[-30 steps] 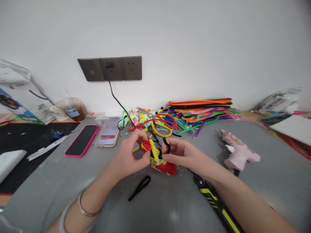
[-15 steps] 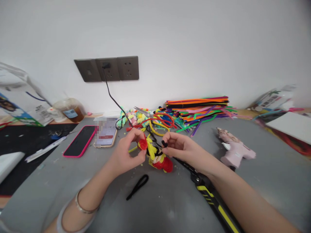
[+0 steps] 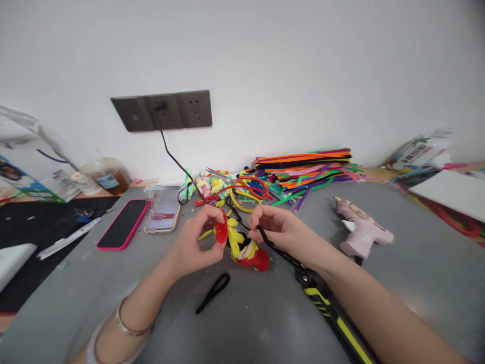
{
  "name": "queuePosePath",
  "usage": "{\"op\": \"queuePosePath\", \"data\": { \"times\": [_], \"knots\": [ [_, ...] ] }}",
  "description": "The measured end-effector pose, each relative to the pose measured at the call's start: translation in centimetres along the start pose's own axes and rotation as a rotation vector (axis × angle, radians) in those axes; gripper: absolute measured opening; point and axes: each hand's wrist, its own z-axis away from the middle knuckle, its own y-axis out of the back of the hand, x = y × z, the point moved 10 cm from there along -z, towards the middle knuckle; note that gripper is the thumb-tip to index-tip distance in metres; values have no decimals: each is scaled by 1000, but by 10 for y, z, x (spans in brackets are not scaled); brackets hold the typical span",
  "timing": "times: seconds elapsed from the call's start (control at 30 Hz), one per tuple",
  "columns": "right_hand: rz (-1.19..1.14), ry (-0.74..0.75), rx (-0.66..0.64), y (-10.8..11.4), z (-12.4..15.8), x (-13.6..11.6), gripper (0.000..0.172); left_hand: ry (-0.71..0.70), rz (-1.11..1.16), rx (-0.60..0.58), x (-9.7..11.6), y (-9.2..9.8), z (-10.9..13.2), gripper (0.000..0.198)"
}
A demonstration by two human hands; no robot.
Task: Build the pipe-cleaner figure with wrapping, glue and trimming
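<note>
My left hand (image 3: 199,242) pinches a red fuzzy part (image 3: 221,231) of a small pipe-cleaner figure (image 3: 235,241) between thumb and fingers. Yellow, black, white and red sections make up the figure, and its lower red end sits just above or on the grey table. To its right, the thumb and fingertips of my right hand (image 3: 276,230) are closed on a black pipe cleaner (image 3: 265,235), which runs down from the pinch. Below the hands lies another black pipe cleaner (image 3: 212,293), bent into a loop. Beneath my right forearm is a long black-and-yellow tool (image 3: 326,301) with a pivot.
Loose pipe cleaners (image 3: 303,164) are piled by the wall, next to scissors (image 3: 235,181) with red and yellow handles. Two phones (image 3: 122,225) lie left; a pink glue gun (image 3: 361,227) lies right. A black cord (image 3: 168,154) hangs from the wall socket (image 3: 162,110).
A longer stretch of black pipe cleaner now shows below my right fingertips, where a short curled end showed before. The left hand keeps its pinch. The view has shifted slightly.
</note>
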Motion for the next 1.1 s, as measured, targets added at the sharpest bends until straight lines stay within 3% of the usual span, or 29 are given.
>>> {"op": "queuePosePath", "data": {
  "times": [0.2, 0.5, 0.63, 0.8, 1.1],
  "knots": [
    [8, 16, -8, -1, -1, 2, 39, 0, 14, -16, -1, -1, 2, 34],
    [94, 87, -78, -7, 2, -5, 37, 164, 116, 34, -15, 0, -3, 21],
    [214, 120, -94, -13, 1, -7, 28, 238, 197, 44, -25, -1, -4, 19],
    [323, 183, -21, -8, 0, -10, 18, 293, 285, 53, -29, -3, -5, 22],
    [307, 231, -38, -11, 0, -12, 11, 340, 430, -14, -32, -11, -5, 27]
  ]
}}
